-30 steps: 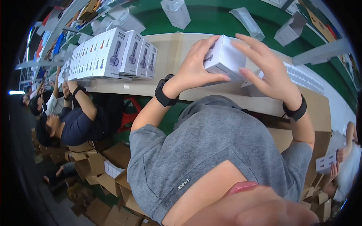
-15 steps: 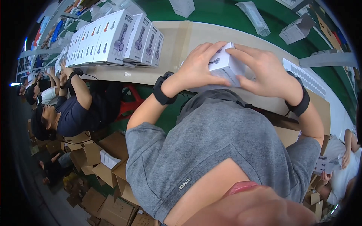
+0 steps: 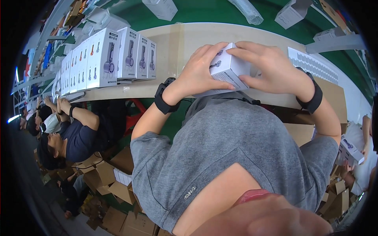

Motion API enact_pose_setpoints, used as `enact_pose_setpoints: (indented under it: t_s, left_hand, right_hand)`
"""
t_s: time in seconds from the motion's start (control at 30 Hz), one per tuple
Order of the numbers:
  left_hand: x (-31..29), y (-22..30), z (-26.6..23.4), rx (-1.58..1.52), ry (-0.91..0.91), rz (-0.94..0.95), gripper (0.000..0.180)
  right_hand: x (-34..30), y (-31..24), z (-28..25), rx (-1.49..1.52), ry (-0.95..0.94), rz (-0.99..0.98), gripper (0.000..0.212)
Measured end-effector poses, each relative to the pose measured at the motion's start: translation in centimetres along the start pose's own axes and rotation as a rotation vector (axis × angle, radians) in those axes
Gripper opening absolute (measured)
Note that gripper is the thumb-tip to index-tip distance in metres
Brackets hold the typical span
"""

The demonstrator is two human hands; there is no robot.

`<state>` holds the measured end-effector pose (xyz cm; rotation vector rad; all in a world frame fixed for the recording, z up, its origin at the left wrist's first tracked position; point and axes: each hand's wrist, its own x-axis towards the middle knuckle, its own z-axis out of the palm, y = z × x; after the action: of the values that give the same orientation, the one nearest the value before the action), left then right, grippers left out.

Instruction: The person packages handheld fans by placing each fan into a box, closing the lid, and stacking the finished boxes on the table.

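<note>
Both my hands are on a small white carton (image 3: 236, 70) with a purple picture of a handheld fan-like device on one face. It lies tilted on its side at the near edge of the pale table (image 3: 165, 43). My left hand (image 3: 195, 70) wraps its left end, thumb along the lower edge and fingers over the top. At the other end, my right hand (image 3: 271, 67) has its fingertips on the upper edge and its thumb at the near lower corner. Part of the carton is hidden behind the fingers.
A row of similar upright cartons (image 3: 103, 59) stands at the left. A sheet of labels (image 3: 313, 65) lies right. On the green surface beyond are a white carton (image 3: 161, 8), an open-flapped carton (image 3: 292, 15) and a clear plastic sleeve (image 3: 247, 11). Co-workers sit on both sides.
The view has shifted, so the table and cartons appear farther left. My hands keep hold of the carton, with only a slight change of the right fingers. The right-hand co-worker's carton has turned.
</note>
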<state>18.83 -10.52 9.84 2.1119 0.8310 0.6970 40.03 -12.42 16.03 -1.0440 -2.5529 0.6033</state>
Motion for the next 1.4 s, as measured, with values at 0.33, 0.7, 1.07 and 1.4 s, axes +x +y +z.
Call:
enact_pose_setpoints:
  t_s: [0.33, 0.7, 1.07, 1.4]
  left_hand:
    - [-0.3, 0.2, 0.7, 0.167, -0.021, 0.038, 0.091]
    - [-0.6, -2.6, -0.5, -0.175, -0.254, 0.222, 0.087]
    - [-0.8, -5.8, 1.4, -0.276, -0.158, 0.041, 0.078]
    - [-0.8, -7.2, 1.4, -0.066, 0.064, -0.318, 0.022]
  right_hand:
    - [-1.4, -2.9, 2.2, -0.109, 0.051, 0.157, 0.051]
    - [-3.6, -1.1, -0.3, 0.21, 0.084, 0.055, 0.042]
    - [-0.5, 3.3, 6.1, 0.888, 0.345, 0.629, 0.041]
    - [-0.2, 1.8, 7.1, -0.351, 0.539, -0.237, 0.041]
